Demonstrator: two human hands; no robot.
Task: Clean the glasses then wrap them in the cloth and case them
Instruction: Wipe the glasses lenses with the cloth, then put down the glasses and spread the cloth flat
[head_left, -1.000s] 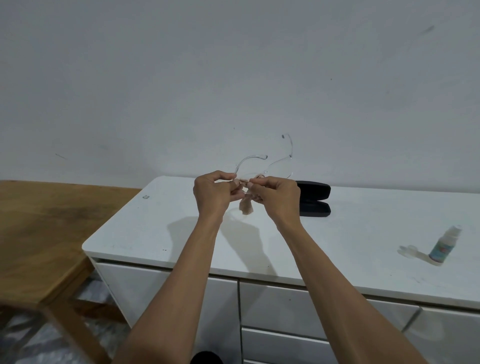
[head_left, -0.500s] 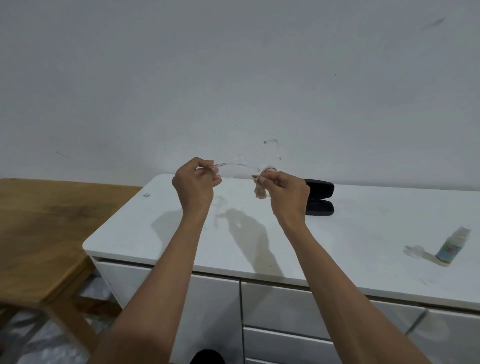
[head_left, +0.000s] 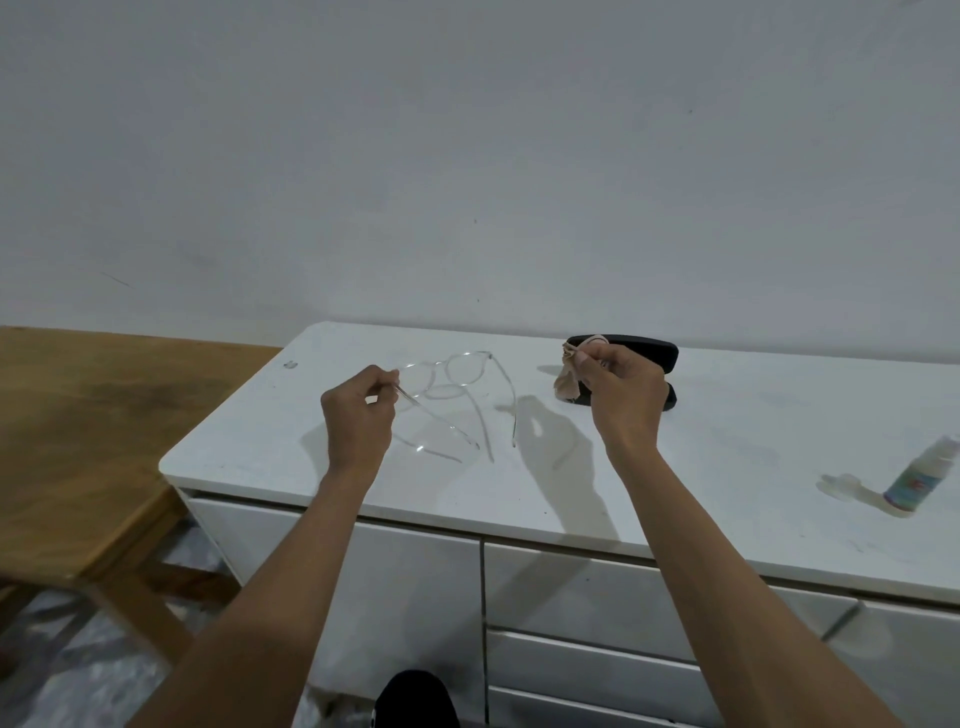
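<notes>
Clear-framed glasses hang just above the white cabinet top, temples unfolded and pointing toward me. My left hand pinches the left temple near its hinge. My right hand is apart from the glasses, to their right, and grips a small bunched beige cloth. Behind that hand lies the black glasses case, open, partly hidden by my fingers.
A small spray bottle stands at the right of the cabinet top, its clear cap lying beside it. A wooden table adjoins the cabinet on the left. Drawers run below the top, and a grey wall rises behind.
My hands have parted: the right hand took the cloth off the glasses and moved right toward the case. The left hand lowered the glasses close to the cabinet top.
</notes>
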